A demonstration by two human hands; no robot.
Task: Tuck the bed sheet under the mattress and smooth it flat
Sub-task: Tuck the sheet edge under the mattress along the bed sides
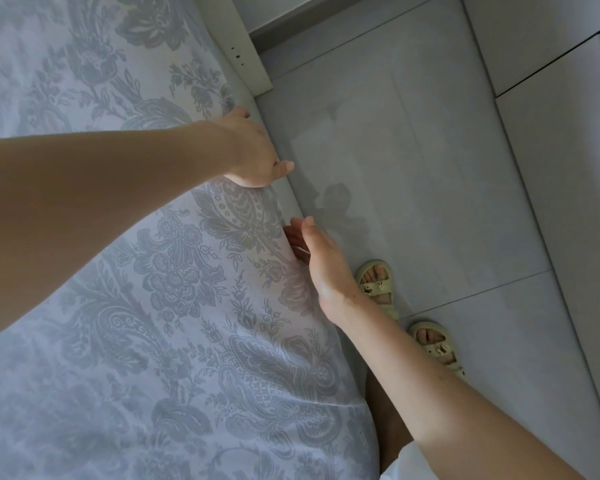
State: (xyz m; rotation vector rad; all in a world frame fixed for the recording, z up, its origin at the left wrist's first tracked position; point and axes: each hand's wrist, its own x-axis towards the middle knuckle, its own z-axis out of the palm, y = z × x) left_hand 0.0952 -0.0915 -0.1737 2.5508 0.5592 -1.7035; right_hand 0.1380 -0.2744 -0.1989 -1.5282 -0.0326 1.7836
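**Bed sheet** (146, 265): pale cloth with a grey floral and paisley print. It covered the bed over the frame from 6 through 9 to 12 o'clock. Its outer edge ran diagonally from 12 o'clock down to 5 o'clock, where the cloth fell over the side. The top surface lay mostly flat, with shallow creases near the edge at centre.

**Left hand** (253, 147): at 11 o'clock of centre, palm down on the sheet at the edge. Its fingers bent over the side and out of sight, so it could not be told whether they were spread or pinching cloth. The thumb (284, 167) lay extended, pointing toward 3 o'clock.

**Right hand** (324, 268): just off centre toward 5 o'clock, seen edge-on, palm facing the draped side of the sheet. Its fingers (310, 233) were straight and pressed together, pointing toward 11 o'clock, with the tips against the cloth.

**Surroundings:**
- A grey tiled floor (430, 150) ran from 1 to 5 o'clock.
- A white panel (246, 46) stood at 12 o'clock beside the bed.
- Two feet in pale sandals (374, 282) stood on the tiles at 4 o'clock of the right hand.
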